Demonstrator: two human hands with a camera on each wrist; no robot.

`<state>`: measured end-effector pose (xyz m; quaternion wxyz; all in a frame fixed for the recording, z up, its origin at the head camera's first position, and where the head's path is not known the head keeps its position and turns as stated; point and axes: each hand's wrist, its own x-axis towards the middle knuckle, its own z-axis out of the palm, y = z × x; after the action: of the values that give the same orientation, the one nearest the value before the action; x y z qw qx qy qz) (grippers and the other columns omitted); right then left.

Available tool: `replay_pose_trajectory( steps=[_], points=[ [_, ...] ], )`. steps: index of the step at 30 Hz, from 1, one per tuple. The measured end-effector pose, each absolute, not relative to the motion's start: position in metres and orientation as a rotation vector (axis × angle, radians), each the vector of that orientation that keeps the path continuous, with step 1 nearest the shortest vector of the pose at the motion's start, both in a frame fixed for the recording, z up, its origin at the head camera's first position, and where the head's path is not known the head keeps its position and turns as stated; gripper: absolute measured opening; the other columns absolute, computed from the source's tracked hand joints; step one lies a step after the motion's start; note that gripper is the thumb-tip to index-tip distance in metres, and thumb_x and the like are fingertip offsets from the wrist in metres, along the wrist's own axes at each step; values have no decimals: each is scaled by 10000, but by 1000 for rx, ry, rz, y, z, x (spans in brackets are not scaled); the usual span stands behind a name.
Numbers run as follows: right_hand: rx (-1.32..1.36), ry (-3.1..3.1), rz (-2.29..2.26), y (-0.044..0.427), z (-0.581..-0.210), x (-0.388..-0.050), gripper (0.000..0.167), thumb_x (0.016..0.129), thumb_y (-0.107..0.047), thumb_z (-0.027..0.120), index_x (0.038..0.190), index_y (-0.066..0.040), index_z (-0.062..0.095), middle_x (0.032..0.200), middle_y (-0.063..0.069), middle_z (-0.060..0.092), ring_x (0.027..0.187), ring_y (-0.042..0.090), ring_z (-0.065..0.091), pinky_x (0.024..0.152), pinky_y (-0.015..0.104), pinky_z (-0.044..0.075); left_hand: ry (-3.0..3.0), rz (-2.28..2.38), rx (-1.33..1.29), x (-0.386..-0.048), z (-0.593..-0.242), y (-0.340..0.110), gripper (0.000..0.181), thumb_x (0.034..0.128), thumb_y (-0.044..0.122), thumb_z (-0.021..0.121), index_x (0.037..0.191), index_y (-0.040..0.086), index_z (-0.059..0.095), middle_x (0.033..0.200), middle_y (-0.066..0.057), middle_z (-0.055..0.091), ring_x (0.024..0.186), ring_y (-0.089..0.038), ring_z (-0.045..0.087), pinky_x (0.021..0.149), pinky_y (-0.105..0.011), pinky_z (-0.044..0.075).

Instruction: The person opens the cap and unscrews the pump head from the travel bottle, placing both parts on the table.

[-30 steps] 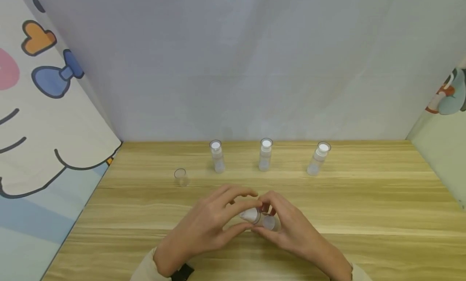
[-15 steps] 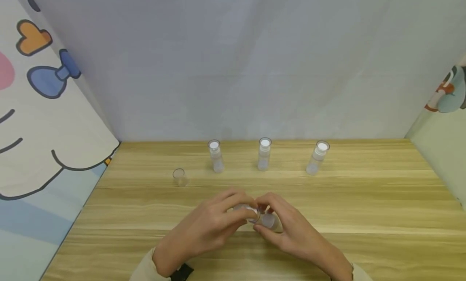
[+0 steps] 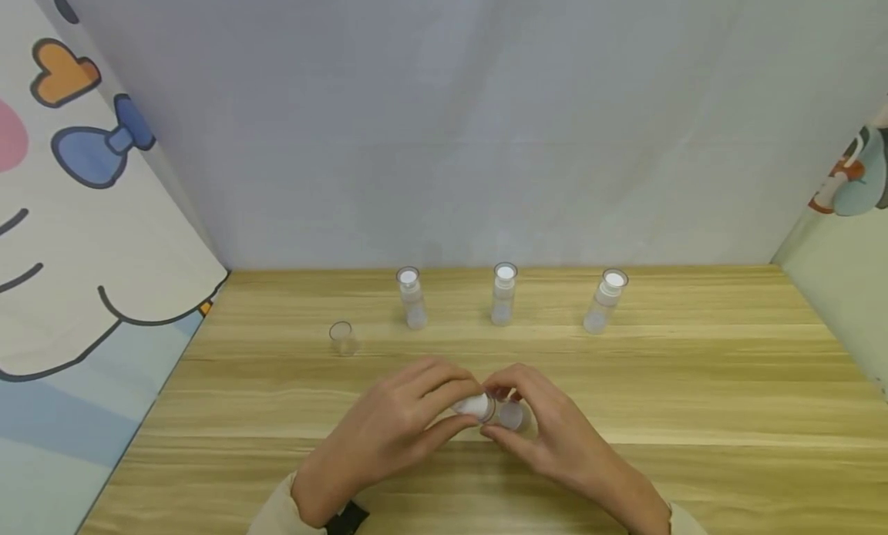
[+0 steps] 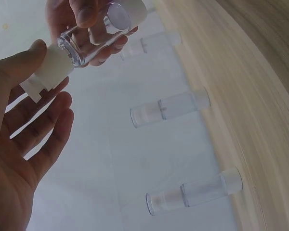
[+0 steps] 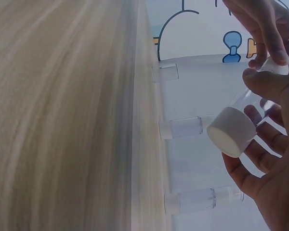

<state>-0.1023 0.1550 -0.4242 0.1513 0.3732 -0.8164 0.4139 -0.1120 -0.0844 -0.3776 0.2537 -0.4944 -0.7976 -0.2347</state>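
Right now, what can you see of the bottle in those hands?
The bottle has a clear, plastic-looking body, a white base and a white top with a notched end. It is held tilted above the table. The left hand pinches the top; the right hand grips the body. Whether the top is screwed tight, I can't tell.
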Motion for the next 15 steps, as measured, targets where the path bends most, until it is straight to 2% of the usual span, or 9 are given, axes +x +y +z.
replay_pose_trajectory(
  steps=[6, 15],
  points=[
    [1077, -2324, 1183, 154, -425, -102, 521, 806, -67, 891, 1238, -134, 608, 1155, -42, 662, 1000, 109, 625, 860, 263, 575, -2188, -544, -1248, -111, -378, -84, 248, 914, 337, 805, 1072, 152, 758, 1033, 68, 754, 940, -88, 702, 847, -236, 597],
    [1099, -2331, 1180, 151, -426, -101, 505, 822, -80, 884, 1243, -141, 612, 1163, -51, 656, 1016, 102, 626, 867, 270, 578, -2185, -514, -1176, -110, -380, -85, 261, 914, 407, 791, 974, 155, 759, 916, 70, 753, 850, -89, 698, 775, -237, 594]
  ],
)
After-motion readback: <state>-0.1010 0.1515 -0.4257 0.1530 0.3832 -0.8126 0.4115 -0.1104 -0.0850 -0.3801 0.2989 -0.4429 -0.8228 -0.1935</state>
